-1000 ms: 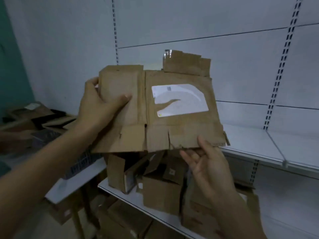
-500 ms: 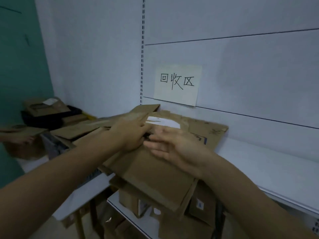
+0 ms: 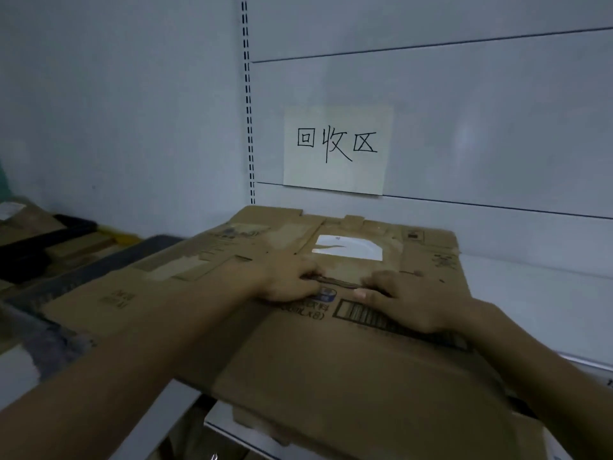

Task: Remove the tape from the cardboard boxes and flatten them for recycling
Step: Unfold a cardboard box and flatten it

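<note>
You've got a stack of flattened brown cardboard boxes (image 3: 348, 353) filling the middle and lower frame on the white metal shelf (image 3: 537, 293), under the handwritten paper sign (image 3: 336, 149). The smaller flattened box with the white label (image 3: 348, 249) lies on top, so it looks done, though I can't tell if any tape is left. Your left hand (image 3: 292, 280) and right hand (image 3: 404, 300) press flat at its near edge, fingers spread, gripping nothing.

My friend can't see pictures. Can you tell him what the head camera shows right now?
Two bare hands, the left hand and the right hand, press a flattened cardboard box with a white label down onto a stack of flat cardboard on a white shelf. A paper sign with handwritten characters hangs on the wall behind.
</note>
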`<state>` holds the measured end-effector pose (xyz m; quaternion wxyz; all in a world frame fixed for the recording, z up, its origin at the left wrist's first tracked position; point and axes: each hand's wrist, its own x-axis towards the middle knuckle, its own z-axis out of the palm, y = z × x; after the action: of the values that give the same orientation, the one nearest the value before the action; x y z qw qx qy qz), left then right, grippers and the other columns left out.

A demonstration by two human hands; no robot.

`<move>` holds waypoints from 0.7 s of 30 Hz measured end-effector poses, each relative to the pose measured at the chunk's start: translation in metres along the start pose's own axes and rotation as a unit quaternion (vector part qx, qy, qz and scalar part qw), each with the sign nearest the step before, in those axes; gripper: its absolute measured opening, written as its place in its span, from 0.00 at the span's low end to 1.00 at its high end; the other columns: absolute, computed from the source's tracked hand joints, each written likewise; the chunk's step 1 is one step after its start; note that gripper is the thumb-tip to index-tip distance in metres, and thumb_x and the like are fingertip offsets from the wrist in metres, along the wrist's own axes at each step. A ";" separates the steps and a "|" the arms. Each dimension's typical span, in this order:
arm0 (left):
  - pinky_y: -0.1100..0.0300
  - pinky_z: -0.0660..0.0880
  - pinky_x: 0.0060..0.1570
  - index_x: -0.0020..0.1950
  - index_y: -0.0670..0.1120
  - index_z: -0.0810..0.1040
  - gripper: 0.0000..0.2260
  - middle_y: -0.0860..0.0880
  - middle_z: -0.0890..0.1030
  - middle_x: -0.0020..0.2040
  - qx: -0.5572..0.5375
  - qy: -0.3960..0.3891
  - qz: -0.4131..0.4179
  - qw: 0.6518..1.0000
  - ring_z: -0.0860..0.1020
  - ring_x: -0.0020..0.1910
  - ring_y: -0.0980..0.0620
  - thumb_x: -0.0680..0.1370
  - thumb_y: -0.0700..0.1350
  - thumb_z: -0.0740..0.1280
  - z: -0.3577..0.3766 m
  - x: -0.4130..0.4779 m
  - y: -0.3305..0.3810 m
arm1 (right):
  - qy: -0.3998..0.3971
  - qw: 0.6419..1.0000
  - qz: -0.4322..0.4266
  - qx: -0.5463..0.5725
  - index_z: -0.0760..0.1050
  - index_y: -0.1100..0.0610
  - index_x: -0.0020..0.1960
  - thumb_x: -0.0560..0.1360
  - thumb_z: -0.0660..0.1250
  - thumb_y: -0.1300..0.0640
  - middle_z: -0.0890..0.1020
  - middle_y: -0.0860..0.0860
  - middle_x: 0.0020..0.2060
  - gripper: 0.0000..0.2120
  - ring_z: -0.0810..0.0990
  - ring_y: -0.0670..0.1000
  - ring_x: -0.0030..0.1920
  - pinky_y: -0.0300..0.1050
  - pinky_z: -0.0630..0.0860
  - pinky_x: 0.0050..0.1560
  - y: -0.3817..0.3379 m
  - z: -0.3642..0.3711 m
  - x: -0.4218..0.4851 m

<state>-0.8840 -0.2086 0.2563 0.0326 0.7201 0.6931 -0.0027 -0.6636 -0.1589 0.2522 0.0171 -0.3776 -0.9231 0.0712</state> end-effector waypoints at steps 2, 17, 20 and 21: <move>0.51 0.61 0.68 0.75 0.56 0.60 0.23 0.49 0.64 0.75 0.029 -0.023 0.013 0.999 0.64 0.71 0.47 0.80 0.60 0.52 0.008 0.005 -0.003 | 0.003 0.999 0.046 -0.006 0.70 0.44 0.62 0.74 0.43 0.30 0.75 0.46 0.60 0.29 0.72 0.48 0.56 0.51 0.62 0.63 -0.005 0.002 0.007; 0.45 0.68 0.67 0.70 0.39 0.70 0.22 0.41 0.72 0.70 0.000 0.418 0.382 0.824 0.70 0.70 0.44 0.79 0.47 0.54 0.026 -0.123 0.166 | 0.446 0.878 0.044 0.169 0.77 0.53 0.53 0.81 0.56 0.55 0.82 0.44 0.42 0.11 0.79 0.44 0.42 0.38 0.75 0.42 -0.031 0.021 -0.197; 0.47 0.67 0.69 0.71 0.40 0.67 0.18 0.41 0.70 0.70 -0.034 0.457 0.492 0.740 0.68 0.71 0.45 0.81 0.43 0.60 0.064 -0.135 0.225 | 0.461 0.864 0.078 0.185 0.77 0.55 0.54 0.81 0.56 0.56 0.81 0.44 0.40 0.11 0.79 0.42 0.40 0.33 0.73 0.40 -0.024 0.054 -0.279; 0.47 0.68 0.68 0.70 0.40 0.67 0.18 0.42 0.71 0.69 -0.055 0.461 0.510 0.724 0.68 0.71 0.45 0.81 0.42 0.61 0.080 -0.138 0.246 | 0.455 0.866 0.102 0.182 0.76 0.55 0.58 0.81 0.56 0.56 0.81 0.42 0.44 0.12 0.79 0.39 0.43 0.31 0.73 0.43 -0.018 0.065 -0.306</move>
<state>-0.6404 -0.3596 0.1935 -0.2548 0.8742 0.1494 0.3853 -0.4629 -0.3936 0.1974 0.4959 -0.4506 -0.7399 0.0596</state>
